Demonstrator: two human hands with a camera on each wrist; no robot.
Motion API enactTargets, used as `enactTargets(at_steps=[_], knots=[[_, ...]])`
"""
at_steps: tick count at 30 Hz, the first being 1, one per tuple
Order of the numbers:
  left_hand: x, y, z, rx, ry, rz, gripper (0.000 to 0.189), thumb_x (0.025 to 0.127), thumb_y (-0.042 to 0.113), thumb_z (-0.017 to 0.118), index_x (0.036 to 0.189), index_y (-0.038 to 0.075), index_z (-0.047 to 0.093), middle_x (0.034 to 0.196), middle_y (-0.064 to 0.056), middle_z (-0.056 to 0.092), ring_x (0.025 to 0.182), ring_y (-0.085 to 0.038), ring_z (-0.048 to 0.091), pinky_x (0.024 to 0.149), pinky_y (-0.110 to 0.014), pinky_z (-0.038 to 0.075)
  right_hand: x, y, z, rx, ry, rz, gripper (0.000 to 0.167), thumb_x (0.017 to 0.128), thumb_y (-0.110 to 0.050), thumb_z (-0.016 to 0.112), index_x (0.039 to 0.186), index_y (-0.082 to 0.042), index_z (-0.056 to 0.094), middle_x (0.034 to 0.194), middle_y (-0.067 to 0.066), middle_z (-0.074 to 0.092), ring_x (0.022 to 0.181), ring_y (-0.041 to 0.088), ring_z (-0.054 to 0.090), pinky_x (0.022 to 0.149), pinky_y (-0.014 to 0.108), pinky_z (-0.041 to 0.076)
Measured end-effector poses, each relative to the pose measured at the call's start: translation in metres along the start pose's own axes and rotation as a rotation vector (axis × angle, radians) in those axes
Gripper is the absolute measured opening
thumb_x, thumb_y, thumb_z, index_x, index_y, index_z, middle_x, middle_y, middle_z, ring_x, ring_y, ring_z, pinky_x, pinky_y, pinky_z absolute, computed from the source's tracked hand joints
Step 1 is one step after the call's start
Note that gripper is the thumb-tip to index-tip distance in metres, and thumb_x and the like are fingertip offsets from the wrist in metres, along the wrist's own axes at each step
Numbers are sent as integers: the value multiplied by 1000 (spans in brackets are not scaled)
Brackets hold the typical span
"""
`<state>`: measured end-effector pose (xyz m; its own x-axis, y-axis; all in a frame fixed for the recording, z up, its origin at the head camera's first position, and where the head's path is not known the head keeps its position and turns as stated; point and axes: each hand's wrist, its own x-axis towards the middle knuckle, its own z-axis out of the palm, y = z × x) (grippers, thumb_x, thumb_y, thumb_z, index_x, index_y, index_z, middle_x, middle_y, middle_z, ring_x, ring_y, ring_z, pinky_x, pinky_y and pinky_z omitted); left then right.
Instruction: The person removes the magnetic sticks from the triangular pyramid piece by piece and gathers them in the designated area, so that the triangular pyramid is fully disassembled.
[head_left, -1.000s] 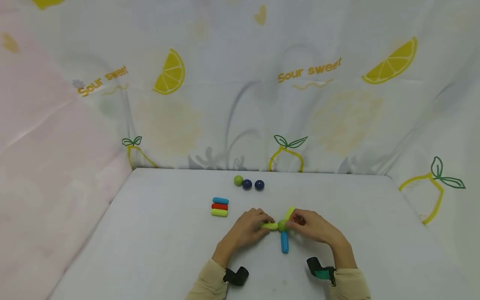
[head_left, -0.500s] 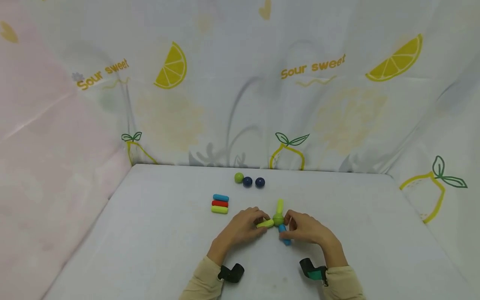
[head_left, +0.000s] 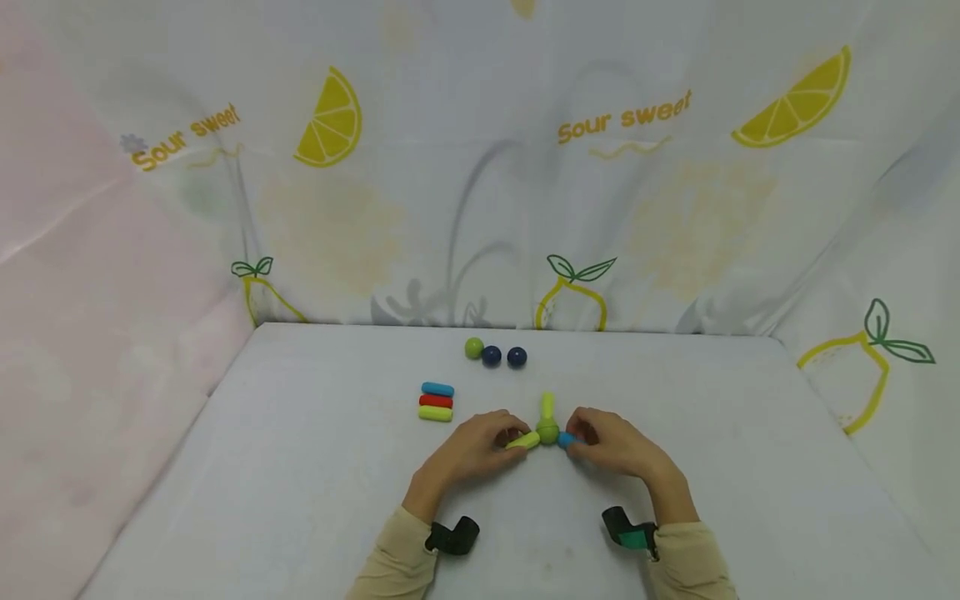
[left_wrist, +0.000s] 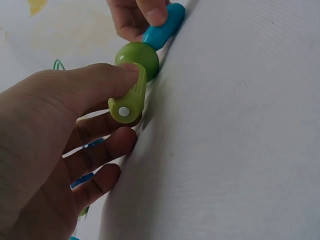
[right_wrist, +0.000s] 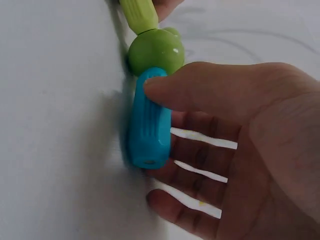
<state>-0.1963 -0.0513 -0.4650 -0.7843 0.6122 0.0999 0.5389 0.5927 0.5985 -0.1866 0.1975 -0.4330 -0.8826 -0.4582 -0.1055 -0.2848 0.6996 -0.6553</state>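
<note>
A green ball (head_left: 548,431) lies on the table with three rods meeting at it. One yellow-green rod (head_left: 547,405) points away toward the back. My left hand (head_left: 477,446) pinches a second yellow-green rod (left_wrist: 131,97) between thumb and fingers, on the ball's left side. On the other side my right hand (head_left: 618,446) pinches a blue rod (right_wrist: 150,122), thumb on its ribbed face and fingers behind. The blue rod's end touches the ball in the right wrist view. A pale round spot shows on the free end of the left-hand rod.
Left of the hands lie a blue rod (head_left: 438,389), a red rod (head_left: 436,402) and a yellow-green rod (head_left: 436,413) in a stack of rows. Farther back sit a green ball (head_left: 474,348) and two dark blue balls (head_left: 491,356). A printed curtain (head_left: 450,167) hangs behind the table.
My right hand has gone from the ball to the blue rod, which has swung from pointing toward me to pointing right. The back rod has turned from slanting right to nearly straight back.
</note>
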Motion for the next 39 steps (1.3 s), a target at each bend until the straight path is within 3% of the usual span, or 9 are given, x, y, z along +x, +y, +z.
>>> enactTargets(at_steps=[6,11,16,27,39], knots=[[1,2,-1,-1,12,33,26,88,29,67,112,18,65,87,8,60,77,-4,52,70,-17,43,10,-3,12,-21,80,-15,28,86,-33,68,101,-12,59,82,-4,56,73,8,49,65,22,41],[2,2,-2,6,6,26,26,89,29,66,112,18,65,87,8,59,77,-3,51,69,-16,42,15,-8,19,-42,141,30,27,86,-34,69,98,-12,59,80,-5,55,72,8,48,64,23,40],[2,0,-3,20,-6,31,27,89,30,65,113,19,65,87,8,59,76,-3,50,69,-16,42,16,-10,20,-58,138,34,25,87,-32,68,101,-13,59,84,-5,56,75,9,49,68,26,42],[1,-1,-5,31,6,57,24,90,28,65,112,18,65,86,7,58,75,-3,50,68,-16,41,16,-3,17,-80,105,-127,28,90,-25,64,114,-13,59,104,-2,61,96,13,56,85,37,47],[0,-1,-2,12,-19,33,24,90,25,65,112,18,65,86,7,58,74,-4,50,67,-17,41,22,1,29,22,137,-71,29,88,-35,66,108,-16,61,99,-6,61,89,9,54,81,32,47]])
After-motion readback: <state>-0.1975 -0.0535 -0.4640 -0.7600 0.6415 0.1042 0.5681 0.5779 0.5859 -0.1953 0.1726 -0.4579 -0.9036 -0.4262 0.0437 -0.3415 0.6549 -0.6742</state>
